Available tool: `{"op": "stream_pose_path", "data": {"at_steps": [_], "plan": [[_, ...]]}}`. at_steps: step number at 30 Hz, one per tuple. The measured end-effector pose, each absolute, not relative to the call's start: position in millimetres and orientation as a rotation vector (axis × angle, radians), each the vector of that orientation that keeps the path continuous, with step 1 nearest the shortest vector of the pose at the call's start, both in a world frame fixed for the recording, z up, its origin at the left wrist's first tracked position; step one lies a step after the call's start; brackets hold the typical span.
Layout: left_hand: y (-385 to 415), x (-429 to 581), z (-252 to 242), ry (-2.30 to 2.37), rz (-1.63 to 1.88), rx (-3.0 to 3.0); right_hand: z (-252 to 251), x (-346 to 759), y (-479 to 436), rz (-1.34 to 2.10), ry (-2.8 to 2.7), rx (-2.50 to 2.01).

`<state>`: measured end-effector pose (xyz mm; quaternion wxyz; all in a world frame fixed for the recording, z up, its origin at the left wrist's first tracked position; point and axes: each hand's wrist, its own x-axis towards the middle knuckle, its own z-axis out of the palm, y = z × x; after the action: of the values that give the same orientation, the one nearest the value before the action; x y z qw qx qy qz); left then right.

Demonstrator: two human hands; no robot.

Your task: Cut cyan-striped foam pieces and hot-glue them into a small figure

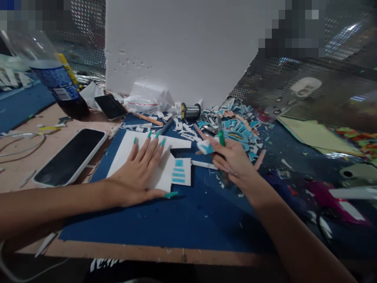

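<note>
The blue cutting mat lies nearest, over the wooden table. On it the left hand lies flat with its fingers spread, palm down on a white card sheet, probably to stop the sheet sliding. Just right of the thumb is a white offcut with blue stripes. The right hand is closed, its fingers gripping a green-handled craft knife that points up and away, and its fingertips pinch a small white-and-blue piece clear of the mat. Trimmed scraps pile up behind it, pushed out of the working area. A phone lies to the left.
</note>
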<state>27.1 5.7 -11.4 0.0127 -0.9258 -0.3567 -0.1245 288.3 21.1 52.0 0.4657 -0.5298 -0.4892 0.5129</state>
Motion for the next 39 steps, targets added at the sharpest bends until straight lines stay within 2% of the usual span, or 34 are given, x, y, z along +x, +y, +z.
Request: {"op": "stream_pose_path", "data": {"at_steps": [3,5,14,24,32,39], "plan": [[8,27,-10,-1.155,-0.366,-2.906,55,290,22,1.153,-1.193,-1.275],[8,28,-6,-1.136,-0.445,-2.916,51,285,20,1.222,-1.261,-1.298],[-8,39,-2,-1.031,-1.234,-3.122,32,236,-6,1.581,-1.522,-1.300],[-3,39,-1,-1.081,-1.445,-3.056,36,245,-5,1.664,-1.459,-1.259],[-1,38,-4,-0.974,-1.206,-3.095,29,240,-8,1.606,-1.396,-1.300],[0,37,-4,-0.969,-1.142,-3.085,33,243,-10,1.681,-1.463,-1.228]]}}
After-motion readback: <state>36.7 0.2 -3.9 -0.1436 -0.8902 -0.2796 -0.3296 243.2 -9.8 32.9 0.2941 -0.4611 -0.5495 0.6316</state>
